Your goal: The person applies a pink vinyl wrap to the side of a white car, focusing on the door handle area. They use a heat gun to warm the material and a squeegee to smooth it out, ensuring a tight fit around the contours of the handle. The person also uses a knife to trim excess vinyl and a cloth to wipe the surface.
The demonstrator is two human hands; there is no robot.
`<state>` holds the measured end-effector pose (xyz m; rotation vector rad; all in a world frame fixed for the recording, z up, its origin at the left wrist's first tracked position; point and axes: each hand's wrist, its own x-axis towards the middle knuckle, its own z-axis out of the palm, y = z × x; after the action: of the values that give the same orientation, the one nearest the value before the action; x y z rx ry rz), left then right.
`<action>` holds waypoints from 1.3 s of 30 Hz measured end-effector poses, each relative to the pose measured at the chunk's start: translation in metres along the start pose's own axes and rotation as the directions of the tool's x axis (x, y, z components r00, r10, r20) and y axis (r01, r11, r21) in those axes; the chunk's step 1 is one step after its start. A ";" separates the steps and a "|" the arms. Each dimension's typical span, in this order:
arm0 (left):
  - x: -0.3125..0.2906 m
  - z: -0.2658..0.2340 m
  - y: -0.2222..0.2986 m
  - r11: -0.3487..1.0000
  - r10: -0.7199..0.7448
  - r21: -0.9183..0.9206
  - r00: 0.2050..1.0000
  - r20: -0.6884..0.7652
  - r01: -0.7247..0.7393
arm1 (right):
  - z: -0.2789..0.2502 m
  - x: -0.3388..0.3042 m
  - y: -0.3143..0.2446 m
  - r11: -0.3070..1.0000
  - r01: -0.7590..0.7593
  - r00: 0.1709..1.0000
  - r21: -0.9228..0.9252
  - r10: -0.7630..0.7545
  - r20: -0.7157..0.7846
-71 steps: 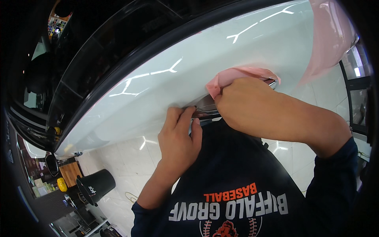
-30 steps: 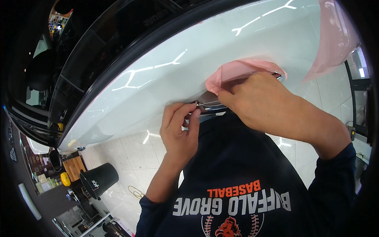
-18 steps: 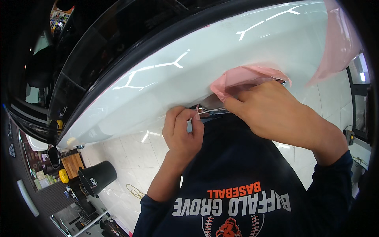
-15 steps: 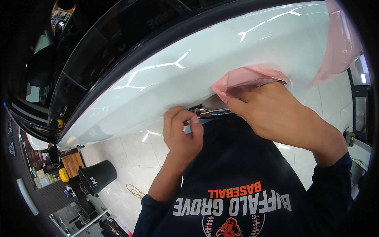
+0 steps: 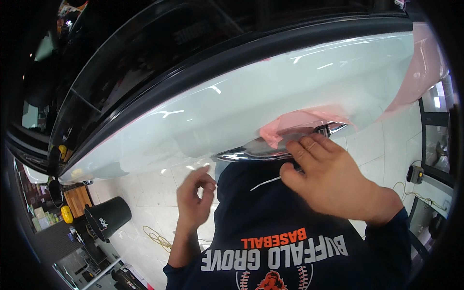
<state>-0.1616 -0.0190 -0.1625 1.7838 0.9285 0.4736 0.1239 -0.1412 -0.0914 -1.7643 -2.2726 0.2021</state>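
Observation:
A chrome car door handle (image 5: 237, 154) runs along the pale, glossy car door (image 5: 217, 111). Crumpled pink film (image 5: 299, 120) stands up around the recess behind it. My right hand (image 5: 328, 176) is bent over the handle's right part, fingertips at its edge. Between its thumb and fingers sticks out a thin, pointed whitish strip (image 5: 263, 184); its other end is hidden in the hand. My left hand (image 5: 195, 195) is off the handle, below its left end. Its thumb and a curled finger meet while the index finger points up; anything pinched there is too small to see.
More pink film (image 5: 418, 72) covers the panel at the right. Above the door lies dark window glass (image 5: 145, 67) with black trim. A black bin (image 5: 108, 217), a yellow cord (image 5: 157, 238) and a wooden box (image 5: 77, 200) are on the left side.
My left hand has come away from the handle, down and to the left. The right hand has moved down from the pink film's recess, and the thin strip now shows in it.

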 end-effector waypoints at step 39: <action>-0.003 0.090 0.031 0.938 0.019 0.343 0.997 0.068 -0.041 | 0.004 -0.045 -0.011 0.966 0.051 0.999 0.253 -0.045 -0.030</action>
<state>-0.0907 -0.0815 -0.1698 2.1190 0.9850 0.2813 0.1230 -0.1875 -0.0980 -1.5716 -2.1591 0.4387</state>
